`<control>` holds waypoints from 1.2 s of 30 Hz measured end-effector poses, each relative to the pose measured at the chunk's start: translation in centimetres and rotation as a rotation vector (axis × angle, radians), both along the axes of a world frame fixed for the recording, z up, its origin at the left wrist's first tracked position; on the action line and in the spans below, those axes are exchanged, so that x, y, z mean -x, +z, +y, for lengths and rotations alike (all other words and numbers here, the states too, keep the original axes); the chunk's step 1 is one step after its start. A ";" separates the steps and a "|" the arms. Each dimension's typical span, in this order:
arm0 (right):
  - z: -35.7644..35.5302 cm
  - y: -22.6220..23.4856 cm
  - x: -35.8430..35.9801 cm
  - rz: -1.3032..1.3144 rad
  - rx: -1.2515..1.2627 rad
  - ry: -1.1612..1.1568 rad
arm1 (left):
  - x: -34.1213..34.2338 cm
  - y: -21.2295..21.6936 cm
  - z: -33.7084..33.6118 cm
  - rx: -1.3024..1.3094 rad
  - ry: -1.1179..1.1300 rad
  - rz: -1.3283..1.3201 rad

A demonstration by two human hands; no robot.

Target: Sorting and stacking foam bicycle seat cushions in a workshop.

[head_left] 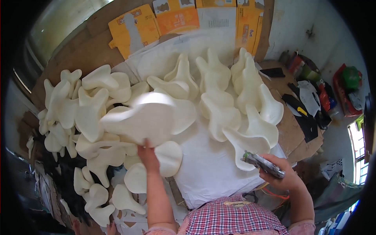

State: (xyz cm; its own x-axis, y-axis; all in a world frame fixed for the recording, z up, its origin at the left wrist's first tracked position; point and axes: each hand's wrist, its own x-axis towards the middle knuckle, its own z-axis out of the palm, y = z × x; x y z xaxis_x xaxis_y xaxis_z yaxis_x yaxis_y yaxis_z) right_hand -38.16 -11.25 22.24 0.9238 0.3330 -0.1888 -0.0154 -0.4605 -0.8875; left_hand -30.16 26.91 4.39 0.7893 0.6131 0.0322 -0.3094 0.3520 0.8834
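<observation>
My left hand (149, 156) grips the near edge of a cream foam saddle pad (145, 121), held up over other pads and blurred at its far edge. My right hand (280, 174) is wrapped round what looks like a silver spray gun (266, 165) with a green bit at its tip. The tip points left, beside the nearest saddle pad (250, 149) of the right-hand row. Several more such pads lie in overlapping rows on white paper (203, 172) in front of me.
A heap of foam pads (62, 102) covers the left side. Flattened yellow cartons (135, 29) line the far edge. At the right lie black scraps, a yellow-handled cutter (301, 111) and bags. An orange hose (276, 194) runs beneath my right forearm. Skin shows at the lower left edge, unclear.
</observation>
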 end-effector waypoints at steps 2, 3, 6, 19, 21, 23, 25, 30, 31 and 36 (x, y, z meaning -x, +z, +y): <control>1.0 -0.2 -1.5 -0.192 0.018 0.024 | -0.1 1.4 2.7 0.166 0.049 -0.178; 1.7 0.3 -2.0 -0.165 -0.044 0.011 | -0.5 0.4 4.2 0.243 0.068 -0.179; 2.7 0.7 -2.8 -0.199 -0.304 -0.055 | -3.8 -5.8 5.9 0.094 -0.052 0.103; 3.8 -0.8 -7.3 -0.195 -0.067 0.083 | -6.5 2.4 2.9 0.004 0.101 -0.060; 4.7 -0.2 -8.2 -0.178 -0.176 0.057 | -6.0 2.4 4.6 0.165 0.180 -0.135; 5.0 0.3 -8.7 -0.160 -0.285 0.026 | -6.9 -0.5 6.0 0.329 0.190 -0.123; 5.7 0.3 -9.1 -0.145 -0.235 0.071 | -8.1 -8.0 7.4 0.168 0.121 0.205; 5.9 -0.8 -9.3 -0.074 -0.010 0.211 | -12.0 -12.8 4.0 -0.244 -0.006 0.670; 5.7 -1.1 -9.3 -0.105 -0.031 0.213 | -12.1 -12.4 4.1 -0.238 -0.006 0.668; 5.1 -2.6 -10.4 0.044 -0.275 0.019 | -10.2 -6.5 3.8 -0.256 0.004 0.422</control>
State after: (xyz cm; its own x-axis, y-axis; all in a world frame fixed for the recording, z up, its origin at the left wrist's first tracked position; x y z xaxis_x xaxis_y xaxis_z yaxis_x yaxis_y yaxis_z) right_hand -27.77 -6.16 19.69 0.9100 0.3942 -0.1287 -0.0505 -0.2027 -0.9779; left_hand -19.97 30.75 -2.16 0.7634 0.6305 -0.1400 0.0933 0.1069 0.9899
